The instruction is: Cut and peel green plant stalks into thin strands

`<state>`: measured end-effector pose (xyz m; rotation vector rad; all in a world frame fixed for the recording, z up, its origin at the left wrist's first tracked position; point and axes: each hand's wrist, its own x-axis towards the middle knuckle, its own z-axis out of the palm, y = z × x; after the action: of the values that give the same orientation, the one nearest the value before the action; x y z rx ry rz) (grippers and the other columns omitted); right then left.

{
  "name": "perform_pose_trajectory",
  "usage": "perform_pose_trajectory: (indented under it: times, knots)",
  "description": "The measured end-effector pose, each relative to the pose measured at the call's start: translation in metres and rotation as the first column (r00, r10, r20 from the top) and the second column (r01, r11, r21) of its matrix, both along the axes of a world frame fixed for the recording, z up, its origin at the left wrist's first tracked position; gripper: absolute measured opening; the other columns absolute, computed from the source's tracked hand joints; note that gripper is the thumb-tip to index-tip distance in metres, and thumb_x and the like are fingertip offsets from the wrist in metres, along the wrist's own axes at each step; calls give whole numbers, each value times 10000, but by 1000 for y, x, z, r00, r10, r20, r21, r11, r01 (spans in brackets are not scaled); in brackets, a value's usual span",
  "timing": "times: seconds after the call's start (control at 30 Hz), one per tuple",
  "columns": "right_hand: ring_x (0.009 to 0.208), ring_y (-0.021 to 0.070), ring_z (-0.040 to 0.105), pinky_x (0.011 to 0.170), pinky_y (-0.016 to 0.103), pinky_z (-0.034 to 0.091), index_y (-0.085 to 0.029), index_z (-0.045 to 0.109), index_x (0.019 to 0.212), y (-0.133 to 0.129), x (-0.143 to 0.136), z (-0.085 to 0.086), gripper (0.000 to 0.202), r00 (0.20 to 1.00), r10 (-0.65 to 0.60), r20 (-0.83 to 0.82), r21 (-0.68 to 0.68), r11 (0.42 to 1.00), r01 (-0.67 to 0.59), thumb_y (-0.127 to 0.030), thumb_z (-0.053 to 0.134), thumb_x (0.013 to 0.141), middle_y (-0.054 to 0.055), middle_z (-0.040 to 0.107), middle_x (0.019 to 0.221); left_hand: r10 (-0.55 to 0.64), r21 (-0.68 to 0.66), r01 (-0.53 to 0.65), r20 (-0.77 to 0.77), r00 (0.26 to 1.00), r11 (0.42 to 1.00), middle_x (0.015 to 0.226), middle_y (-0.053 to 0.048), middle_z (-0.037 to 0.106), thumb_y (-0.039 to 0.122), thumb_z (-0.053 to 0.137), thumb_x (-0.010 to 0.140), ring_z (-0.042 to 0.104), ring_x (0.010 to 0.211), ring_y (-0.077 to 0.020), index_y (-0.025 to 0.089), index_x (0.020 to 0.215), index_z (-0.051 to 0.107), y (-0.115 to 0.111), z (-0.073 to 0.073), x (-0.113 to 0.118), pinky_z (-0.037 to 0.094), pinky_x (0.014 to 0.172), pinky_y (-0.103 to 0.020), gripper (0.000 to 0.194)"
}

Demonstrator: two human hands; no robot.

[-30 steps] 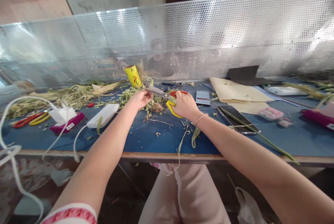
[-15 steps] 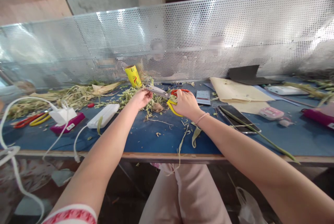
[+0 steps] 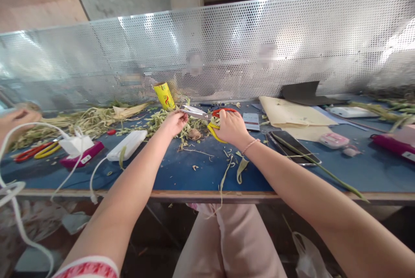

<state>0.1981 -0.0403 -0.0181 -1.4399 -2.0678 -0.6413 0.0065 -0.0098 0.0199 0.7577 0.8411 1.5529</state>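
Red-and-yellow-handled scissors [image 3: 212, 128] are in my right hand [image 3: 231, 127], its fingers wrapped round the handles. The open blades point left, toward my left hand [image 3: 176, 122]. That hand is closed in a pinch near the blade tips; what it grips is too small to make out. Green plant scraps [image 3: 158, 118] lie beside and behind it. A brown round lump [image 3: 194, 134] rests on the table under the blades. Just behind my left hand leans a yellow tube [image 3: 164, 95].
On the blue table [image 3: 181, 174], a white power bank [image 3: 127, 145], a purple power strip [image 3: 81, 154] and other scissors [image 3: 35, 151] lie left. A phone [image 3: 293, 147] and brown paper [image 3: 288, 113] lie right. Another person's hand [image 3: 19, 120] shows at far left.
The scissors' red handle has lifted away from the yellow one, and the blades look wider apart. The other person's hand has come further into view at the left.
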Motion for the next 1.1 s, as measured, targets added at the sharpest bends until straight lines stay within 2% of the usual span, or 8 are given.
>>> perform_pose_trajectory:
  times: [0.5,0.7,1.1]
  knots:
    - [806,262,611,769,331,343,-88,488,976,-2,-2,1,464,1000,4,-14,-56,998,-5,-502,418,781,124,646,788,73,146,-69,-21,997,987,509,23,526,-66,443,701,483,486,-48,140,568,513,1,-5,8,386,516,-149,255]
    - [842,256,612,792,335,341,-107,486,1012,-4,-2,4,445,1000,17,-19,-85,996,-18,-491,420,797,127,654,871,93,172,-85,-38,995,981,524,31,529,-55,451,706,483,502,-43,145,583,515,3,-8,7,391,544,-148,244]
    - [852,224,623,757,308,360,-157,504,941,-1,1,6,331,999,35,-14,-107,994,-37,-453,467,798,93,665,896,95,129,-86,-66,993,988,484,32,486,-59,421,690,467,489,-49,148,558,471,-2,-7,10,397,550,-159,250]
